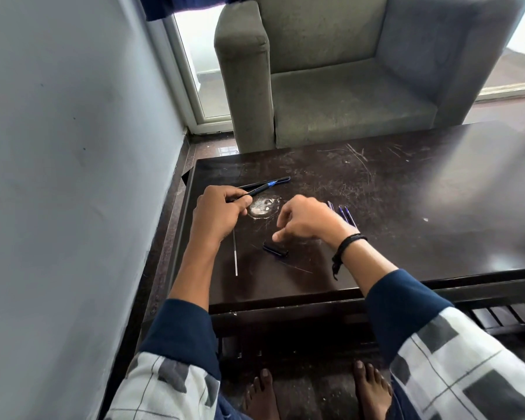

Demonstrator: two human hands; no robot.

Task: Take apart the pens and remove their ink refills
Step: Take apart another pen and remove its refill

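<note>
My left hand [217,212] is closed around a dark pen [262,188] with a blue band; the pen points up and right over the dark table [406,207]. Just behind it another dark pen barrel [281,179] lies on the table. A thin pale refill [235,253] lies below my left hand. My right hand [305,221] hovers with fingers apart, holding nothing, just above a short dark pen cap [275,249]. Several blue pens [344,214] lie behind my right wrist, partly hidden by it.
A whitish worn patch [262,207] marks the table between my hands. A grey armchair [346,86] stands right behind the table. A wall [73,177] runs close along the left. My bare feet [309,392] rest on the floor under the table's front edge.
</note>
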